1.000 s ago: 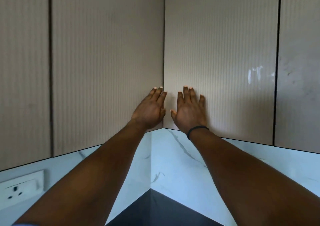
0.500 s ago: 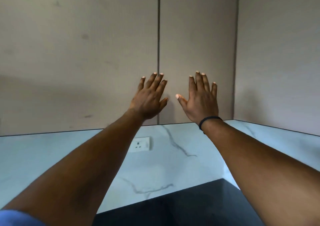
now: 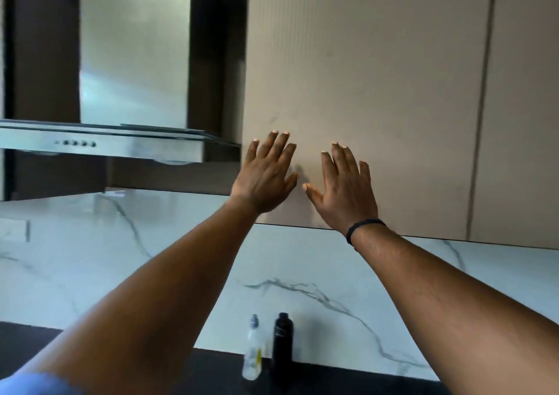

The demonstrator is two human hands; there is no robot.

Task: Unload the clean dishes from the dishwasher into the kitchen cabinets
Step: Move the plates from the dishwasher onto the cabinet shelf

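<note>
Marble backsplash (image 3: 332, 261) under a closed cabinet door (image 3: 363, 92): left hand (image 3: 264, 180) and right hand (image 3: 344, 195), both spread and empty, at its lower part. Stiff, smooth, handleless, the door likely opens from its bottom edge.

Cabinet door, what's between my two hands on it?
Nothing: between the left hand and right hand, the head view shows only bare cabinet door.

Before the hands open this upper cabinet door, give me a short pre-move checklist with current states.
1. Both hands free of dishes: left hand and right hand empty, fingers spread: ok.
2. Cabinet door shut: ok.
3. Handle to pull: none visible: cannot tell.
4. Hands touching the door: cannot tell.
5. Range hood beside the door's left edge, swing clearance: cannot tell.
6. Clear bottle and black bottle upright on the countertop below: ok.
</note>
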